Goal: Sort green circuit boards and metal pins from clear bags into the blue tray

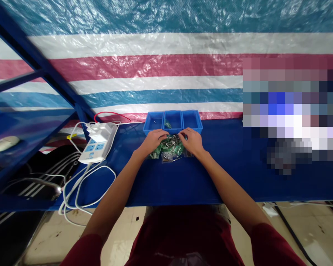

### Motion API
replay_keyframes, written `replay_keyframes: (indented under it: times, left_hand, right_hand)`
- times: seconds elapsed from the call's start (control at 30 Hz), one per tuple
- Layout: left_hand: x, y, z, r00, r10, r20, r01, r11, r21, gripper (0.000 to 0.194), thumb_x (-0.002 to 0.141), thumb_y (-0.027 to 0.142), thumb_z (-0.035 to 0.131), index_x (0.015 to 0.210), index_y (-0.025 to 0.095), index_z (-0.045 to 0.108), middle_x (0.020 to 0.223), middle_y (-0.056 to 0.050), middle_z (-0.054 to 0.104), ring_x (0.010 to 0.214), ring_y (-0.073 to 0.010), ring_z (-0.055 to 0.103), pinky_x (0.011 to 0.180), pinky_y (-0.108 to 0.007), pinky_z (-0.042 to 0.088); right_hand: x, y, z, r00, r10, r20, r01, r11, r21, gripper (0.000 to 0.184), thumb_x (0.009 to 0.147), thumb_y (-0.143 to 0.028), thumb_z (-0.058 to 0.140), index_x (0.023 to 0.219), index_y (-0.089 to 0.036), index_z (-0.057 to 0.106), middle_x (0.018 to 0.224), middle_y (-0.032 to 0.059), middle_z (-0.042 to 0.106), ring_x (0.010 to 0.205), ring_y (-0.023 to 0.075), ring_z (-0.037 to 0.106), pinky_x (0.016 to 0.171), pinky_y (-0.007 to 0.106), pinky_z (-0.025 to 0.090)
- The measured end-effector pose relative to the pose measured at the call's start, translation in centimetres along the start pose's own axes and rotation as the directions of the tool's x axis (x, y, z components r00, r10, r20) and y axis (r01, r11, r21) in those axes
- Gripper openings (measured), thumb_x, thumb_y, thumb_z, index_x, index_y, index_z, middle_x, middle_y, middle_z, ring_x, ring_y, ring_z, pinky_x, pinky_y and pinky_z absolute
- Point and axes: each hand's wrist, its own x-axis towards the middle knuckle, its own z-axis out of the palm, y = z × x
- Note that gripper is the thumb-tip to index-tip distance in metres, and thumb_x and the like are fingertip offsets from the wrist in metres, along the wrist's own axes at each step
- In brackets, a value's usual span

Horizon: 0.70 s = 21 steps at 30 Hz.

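A loose pile of small metal hardware that looks like screws [172, 142], mixed with green pieces and clear plastic bags [167, 157], lies on the blue table. My left hand [154, 140] is at the pile's left edge, its fingers bent together; whatever they grip is too small to make out. On the opposite side, my right hand [192, 141] curls thumb and fingers inward at the pile, and its contents are likewise unclear. Just behind both hands stands a blue three-compartment tray [200, 130]. Its middle compartment holds a small greenish packet [168, 124]; a tiny item lies in the left one.
To the left, a white power strip [94, 149] with plugged-in adapters sits on the blue table [172, 188], its looped white cables [80, 192] hanging over the front edge. A blue metal frame [58, 83] rises at left. Striped sheeting [155, 66] hangs behind. The right side is pixelated.
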Motion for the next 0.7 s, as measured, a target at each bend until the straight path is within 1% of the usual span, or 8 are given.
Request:
replay_keyframes:
  times: [0.07, 0.13, 0.2, 0.27, 0.33, 0.4, 0.5, 0.7]
  left_hand:
    - [0.0, 0.1, -0.2, 0.999, 0.002, -0.046, -0.002, 1.0, 0.009, 0.028, 0.097, 0.035, 0.047, 0.096, 0.02, 0.071, 0.094, -0.007, 0.073, 0.09, -0.0207, 0.067, 0.085, -0.033, 0.051]
    - [0.0, 0.5, -0.4, 0.99, -0.006, -0.138, 0.009, 1.0, 0.019, 0.031, 0.097, 0.038, 0.046, 0.093, 0.02, 0.071, 0.092, -0.007, 0.073, 0.091, -0.0201, 0.067, 0.087, -0.032, 0.05]
    - [0.1, 1.3, -0.5, 0.963, -0.038, -0.268, 0.043, 0.999, 0.014, 0.032, 0.098, 0.039, 0.046, 0.09, 0.02, 0.071, 0.091, -0.006, 0.073, 0.09, -0.0194, 0.067, 0.088, -0.031, 0.05]
    - [0.2, 2.3, -0.4, 0.923, -0.075, -0.378, 0.076, 0.997, -0.011, 0.032, 0.097, 0.04, 0.047, 0.088, 0.02, 0.071, 0.09, -0.006, 0.073, 0.088, -0.0185, 0.067, 0.087, -0.03, 0.05]
    - [0.2, 3.3, 0.0, 0.891, -0.103, -0.441, 0.094, 0.995, -0.043, 0.032, 0.097, 0.042, 0.049, 0.086, 0.02, 0.07, 0.088, -0.005, 0.073, 0.084, -0.0179, 0.067, 0.085, -0.03, 0.051]
    - [0.2, 4.0, 0.4, 0.873, -0.124, -0.472, 0.103, 0.992, -0.07, 0.032, 0.096, 0.042, 0.05, 0.085, 0.019, 0.07, 0.086, -0.005, 0.073, 0.083, -0.0177, 0.067, 0.083, -0.03, 0.051]
    - [0.2, 4.4, 0.9, 0.859, -0.134, -0.495, 0.094, 0.99, -0.106, 0.032, 0.096, 0.042, 0.051, 0.085, 0.019, 0.07, 0.086, -0.005, 0.073, 0.082, -0.0176, 0.067, 0.082, -0.03, 0.052]
    - [0.0, 4.8, 1.4, 0.869, -0.156, -0.469, 0.076, 0.98, -0.185, 0.03, 0.094, 0.044, 0.056, 0.09, 0.019, 0.071, 0.088, -0.006, 0.074, 0.082, -0.0178, 0.067, 0.082, -0.031, 0.052]
  right_hand:
    - [0.0, 0.0, 0.0, 1.0, -0.003, 0.0, 0.003, 1.0, 0.011, 0.021, 0.092, -0.029, 0.053, 0.083, -0.02, 0.07, 0.081, 0.0041, 0.067, 0.069, 0.0171, 0.058, 0.064, 0.029, 0.041]
    - [0.0, -0.1, -0.1, 1.0, -0.02, -0.001, 0.02, 0.999, 0.04, 0.022, 0.094, -0.031, 0.052, 0.088, -0.02, 0.07, 0.081, 0.0041, 0.067, 0.07, 0.0169, 0.059, 0.066, 0.028, 0.042]
    - [-0.1, -0.3, -0.1, 0.998, -0.063, 0.01, 0.062, 0.994, 0.091, 0.025, 0.095, -0.035, 0.051, 0.099, -0.02, 0.07, 0.084, 0.0044, 0.067, 0.071, 0.017, 0.059, 0.069, 0.028, 0.044]
    - [-0.1, -0.4, -0.1, 0.994, -0.111, 0.023, 0.107, 0.984, 0.142, 0.029, 0.096, -0.04, 0.05, 0.107, -0.021, 0.068, 0.087, 0.005, 0.067, 0.074, 0.0174, 0.06, 0.071, 0.028, 0.045]
    - [-0.2, -0.5, 0.0, 0.99, -0.141, 0.017, 0.136, 0.975, 0.173, 0.031, 0.098, -0.041, 0.047, 0.105, -0.021, 0.069, 0.089, 0.0058, 0.067, 0.078, 0.0179, 0.061, 0.072, 0.028, 0.046]
    - [-0.3, -0.6, 0.0, 0.99, -0.144, -0.007, 0.142, 0.971, 0.19, 0.033, 0.099, -0.041, 0.044, 0.1, -0.021, 0.07, 0.088, 0.0064, 0.067, 0.079, 0.0182, 0.061, 0.073, 0.029, 0.047]
    - [-0.3, -0.7, 0.0, 0.992, -0.127, -0.02, 0.128, 0.969, 0.209, 0.032, 0.099, -0.041, 0.045, 0.1, -0.022, 0.069, 0.086, 0.0059, 0.067, 0.073, 0.0177, 0.059, 0.072, 0.03, 0.047]
    - [-0.4, -0.9, -0.2, 0.99, -0.126, -0.06, 0.137, 0.964, 0.229, 0.034, 0.1, -0.041, 0.042, 0.089, -0.021, 0.066, 0.085, 0.0059, 0.066, 0.076, 0.0175, 0.06, 0.073, 0.029, 0.046]
